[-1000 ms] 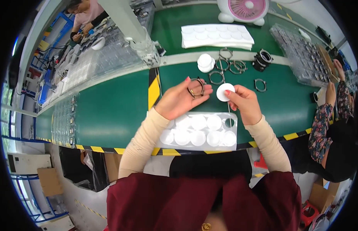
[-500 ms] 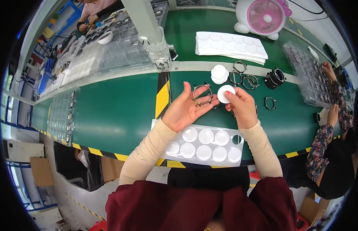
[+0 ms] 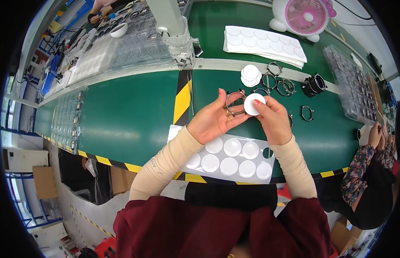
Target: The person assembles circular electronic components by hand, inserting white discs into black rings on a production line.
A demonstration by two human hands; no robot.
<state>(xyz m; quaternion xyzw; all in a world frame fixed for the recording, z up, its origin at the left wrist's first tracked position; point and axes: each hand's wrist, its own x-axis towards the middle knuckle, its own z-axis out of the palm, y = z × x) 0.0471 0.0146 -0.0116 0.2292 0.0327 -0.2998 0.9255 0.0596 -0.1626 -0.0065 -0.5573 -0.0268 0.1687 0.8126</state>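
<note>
Palm up, my left hand (image 3: 213,120) holds a thin metal ring (image 3: 227,104) resting across its fingers, with the thumb stretched away. My right hand (image 3: 275,122) pinches a flat white disc (image 3: 250,108) between thumb and fingers. The disc is right beside the ring and overlaps its right edge in view; whether they touch I cannot tell. Under my wrists lies a sheet of round white stickers (image 3: 229,166), with one round gap at its upper right. Past my hands sits a small pile of white discs (image 3: 250,74).
Loose metal rings (image 3: 269,81) and a stack of black rings (image 3: 312,86) lie beyond my right hand; a single ring (image 3: 307,113) is nearer. Farther back are more sticker sheets (image 3: 264,45) and a pink-white fan (image 3: 304,17). A co-worker's sleeve (image 3: 357,172) and clear trays (image 3: 348,81) are at right.
My hands have come slightly closer together, so the disc now overlaps the ring's edge in view. The view has shifted a little. At right, the co-worker's hands have moved nearer to each other.
</note>
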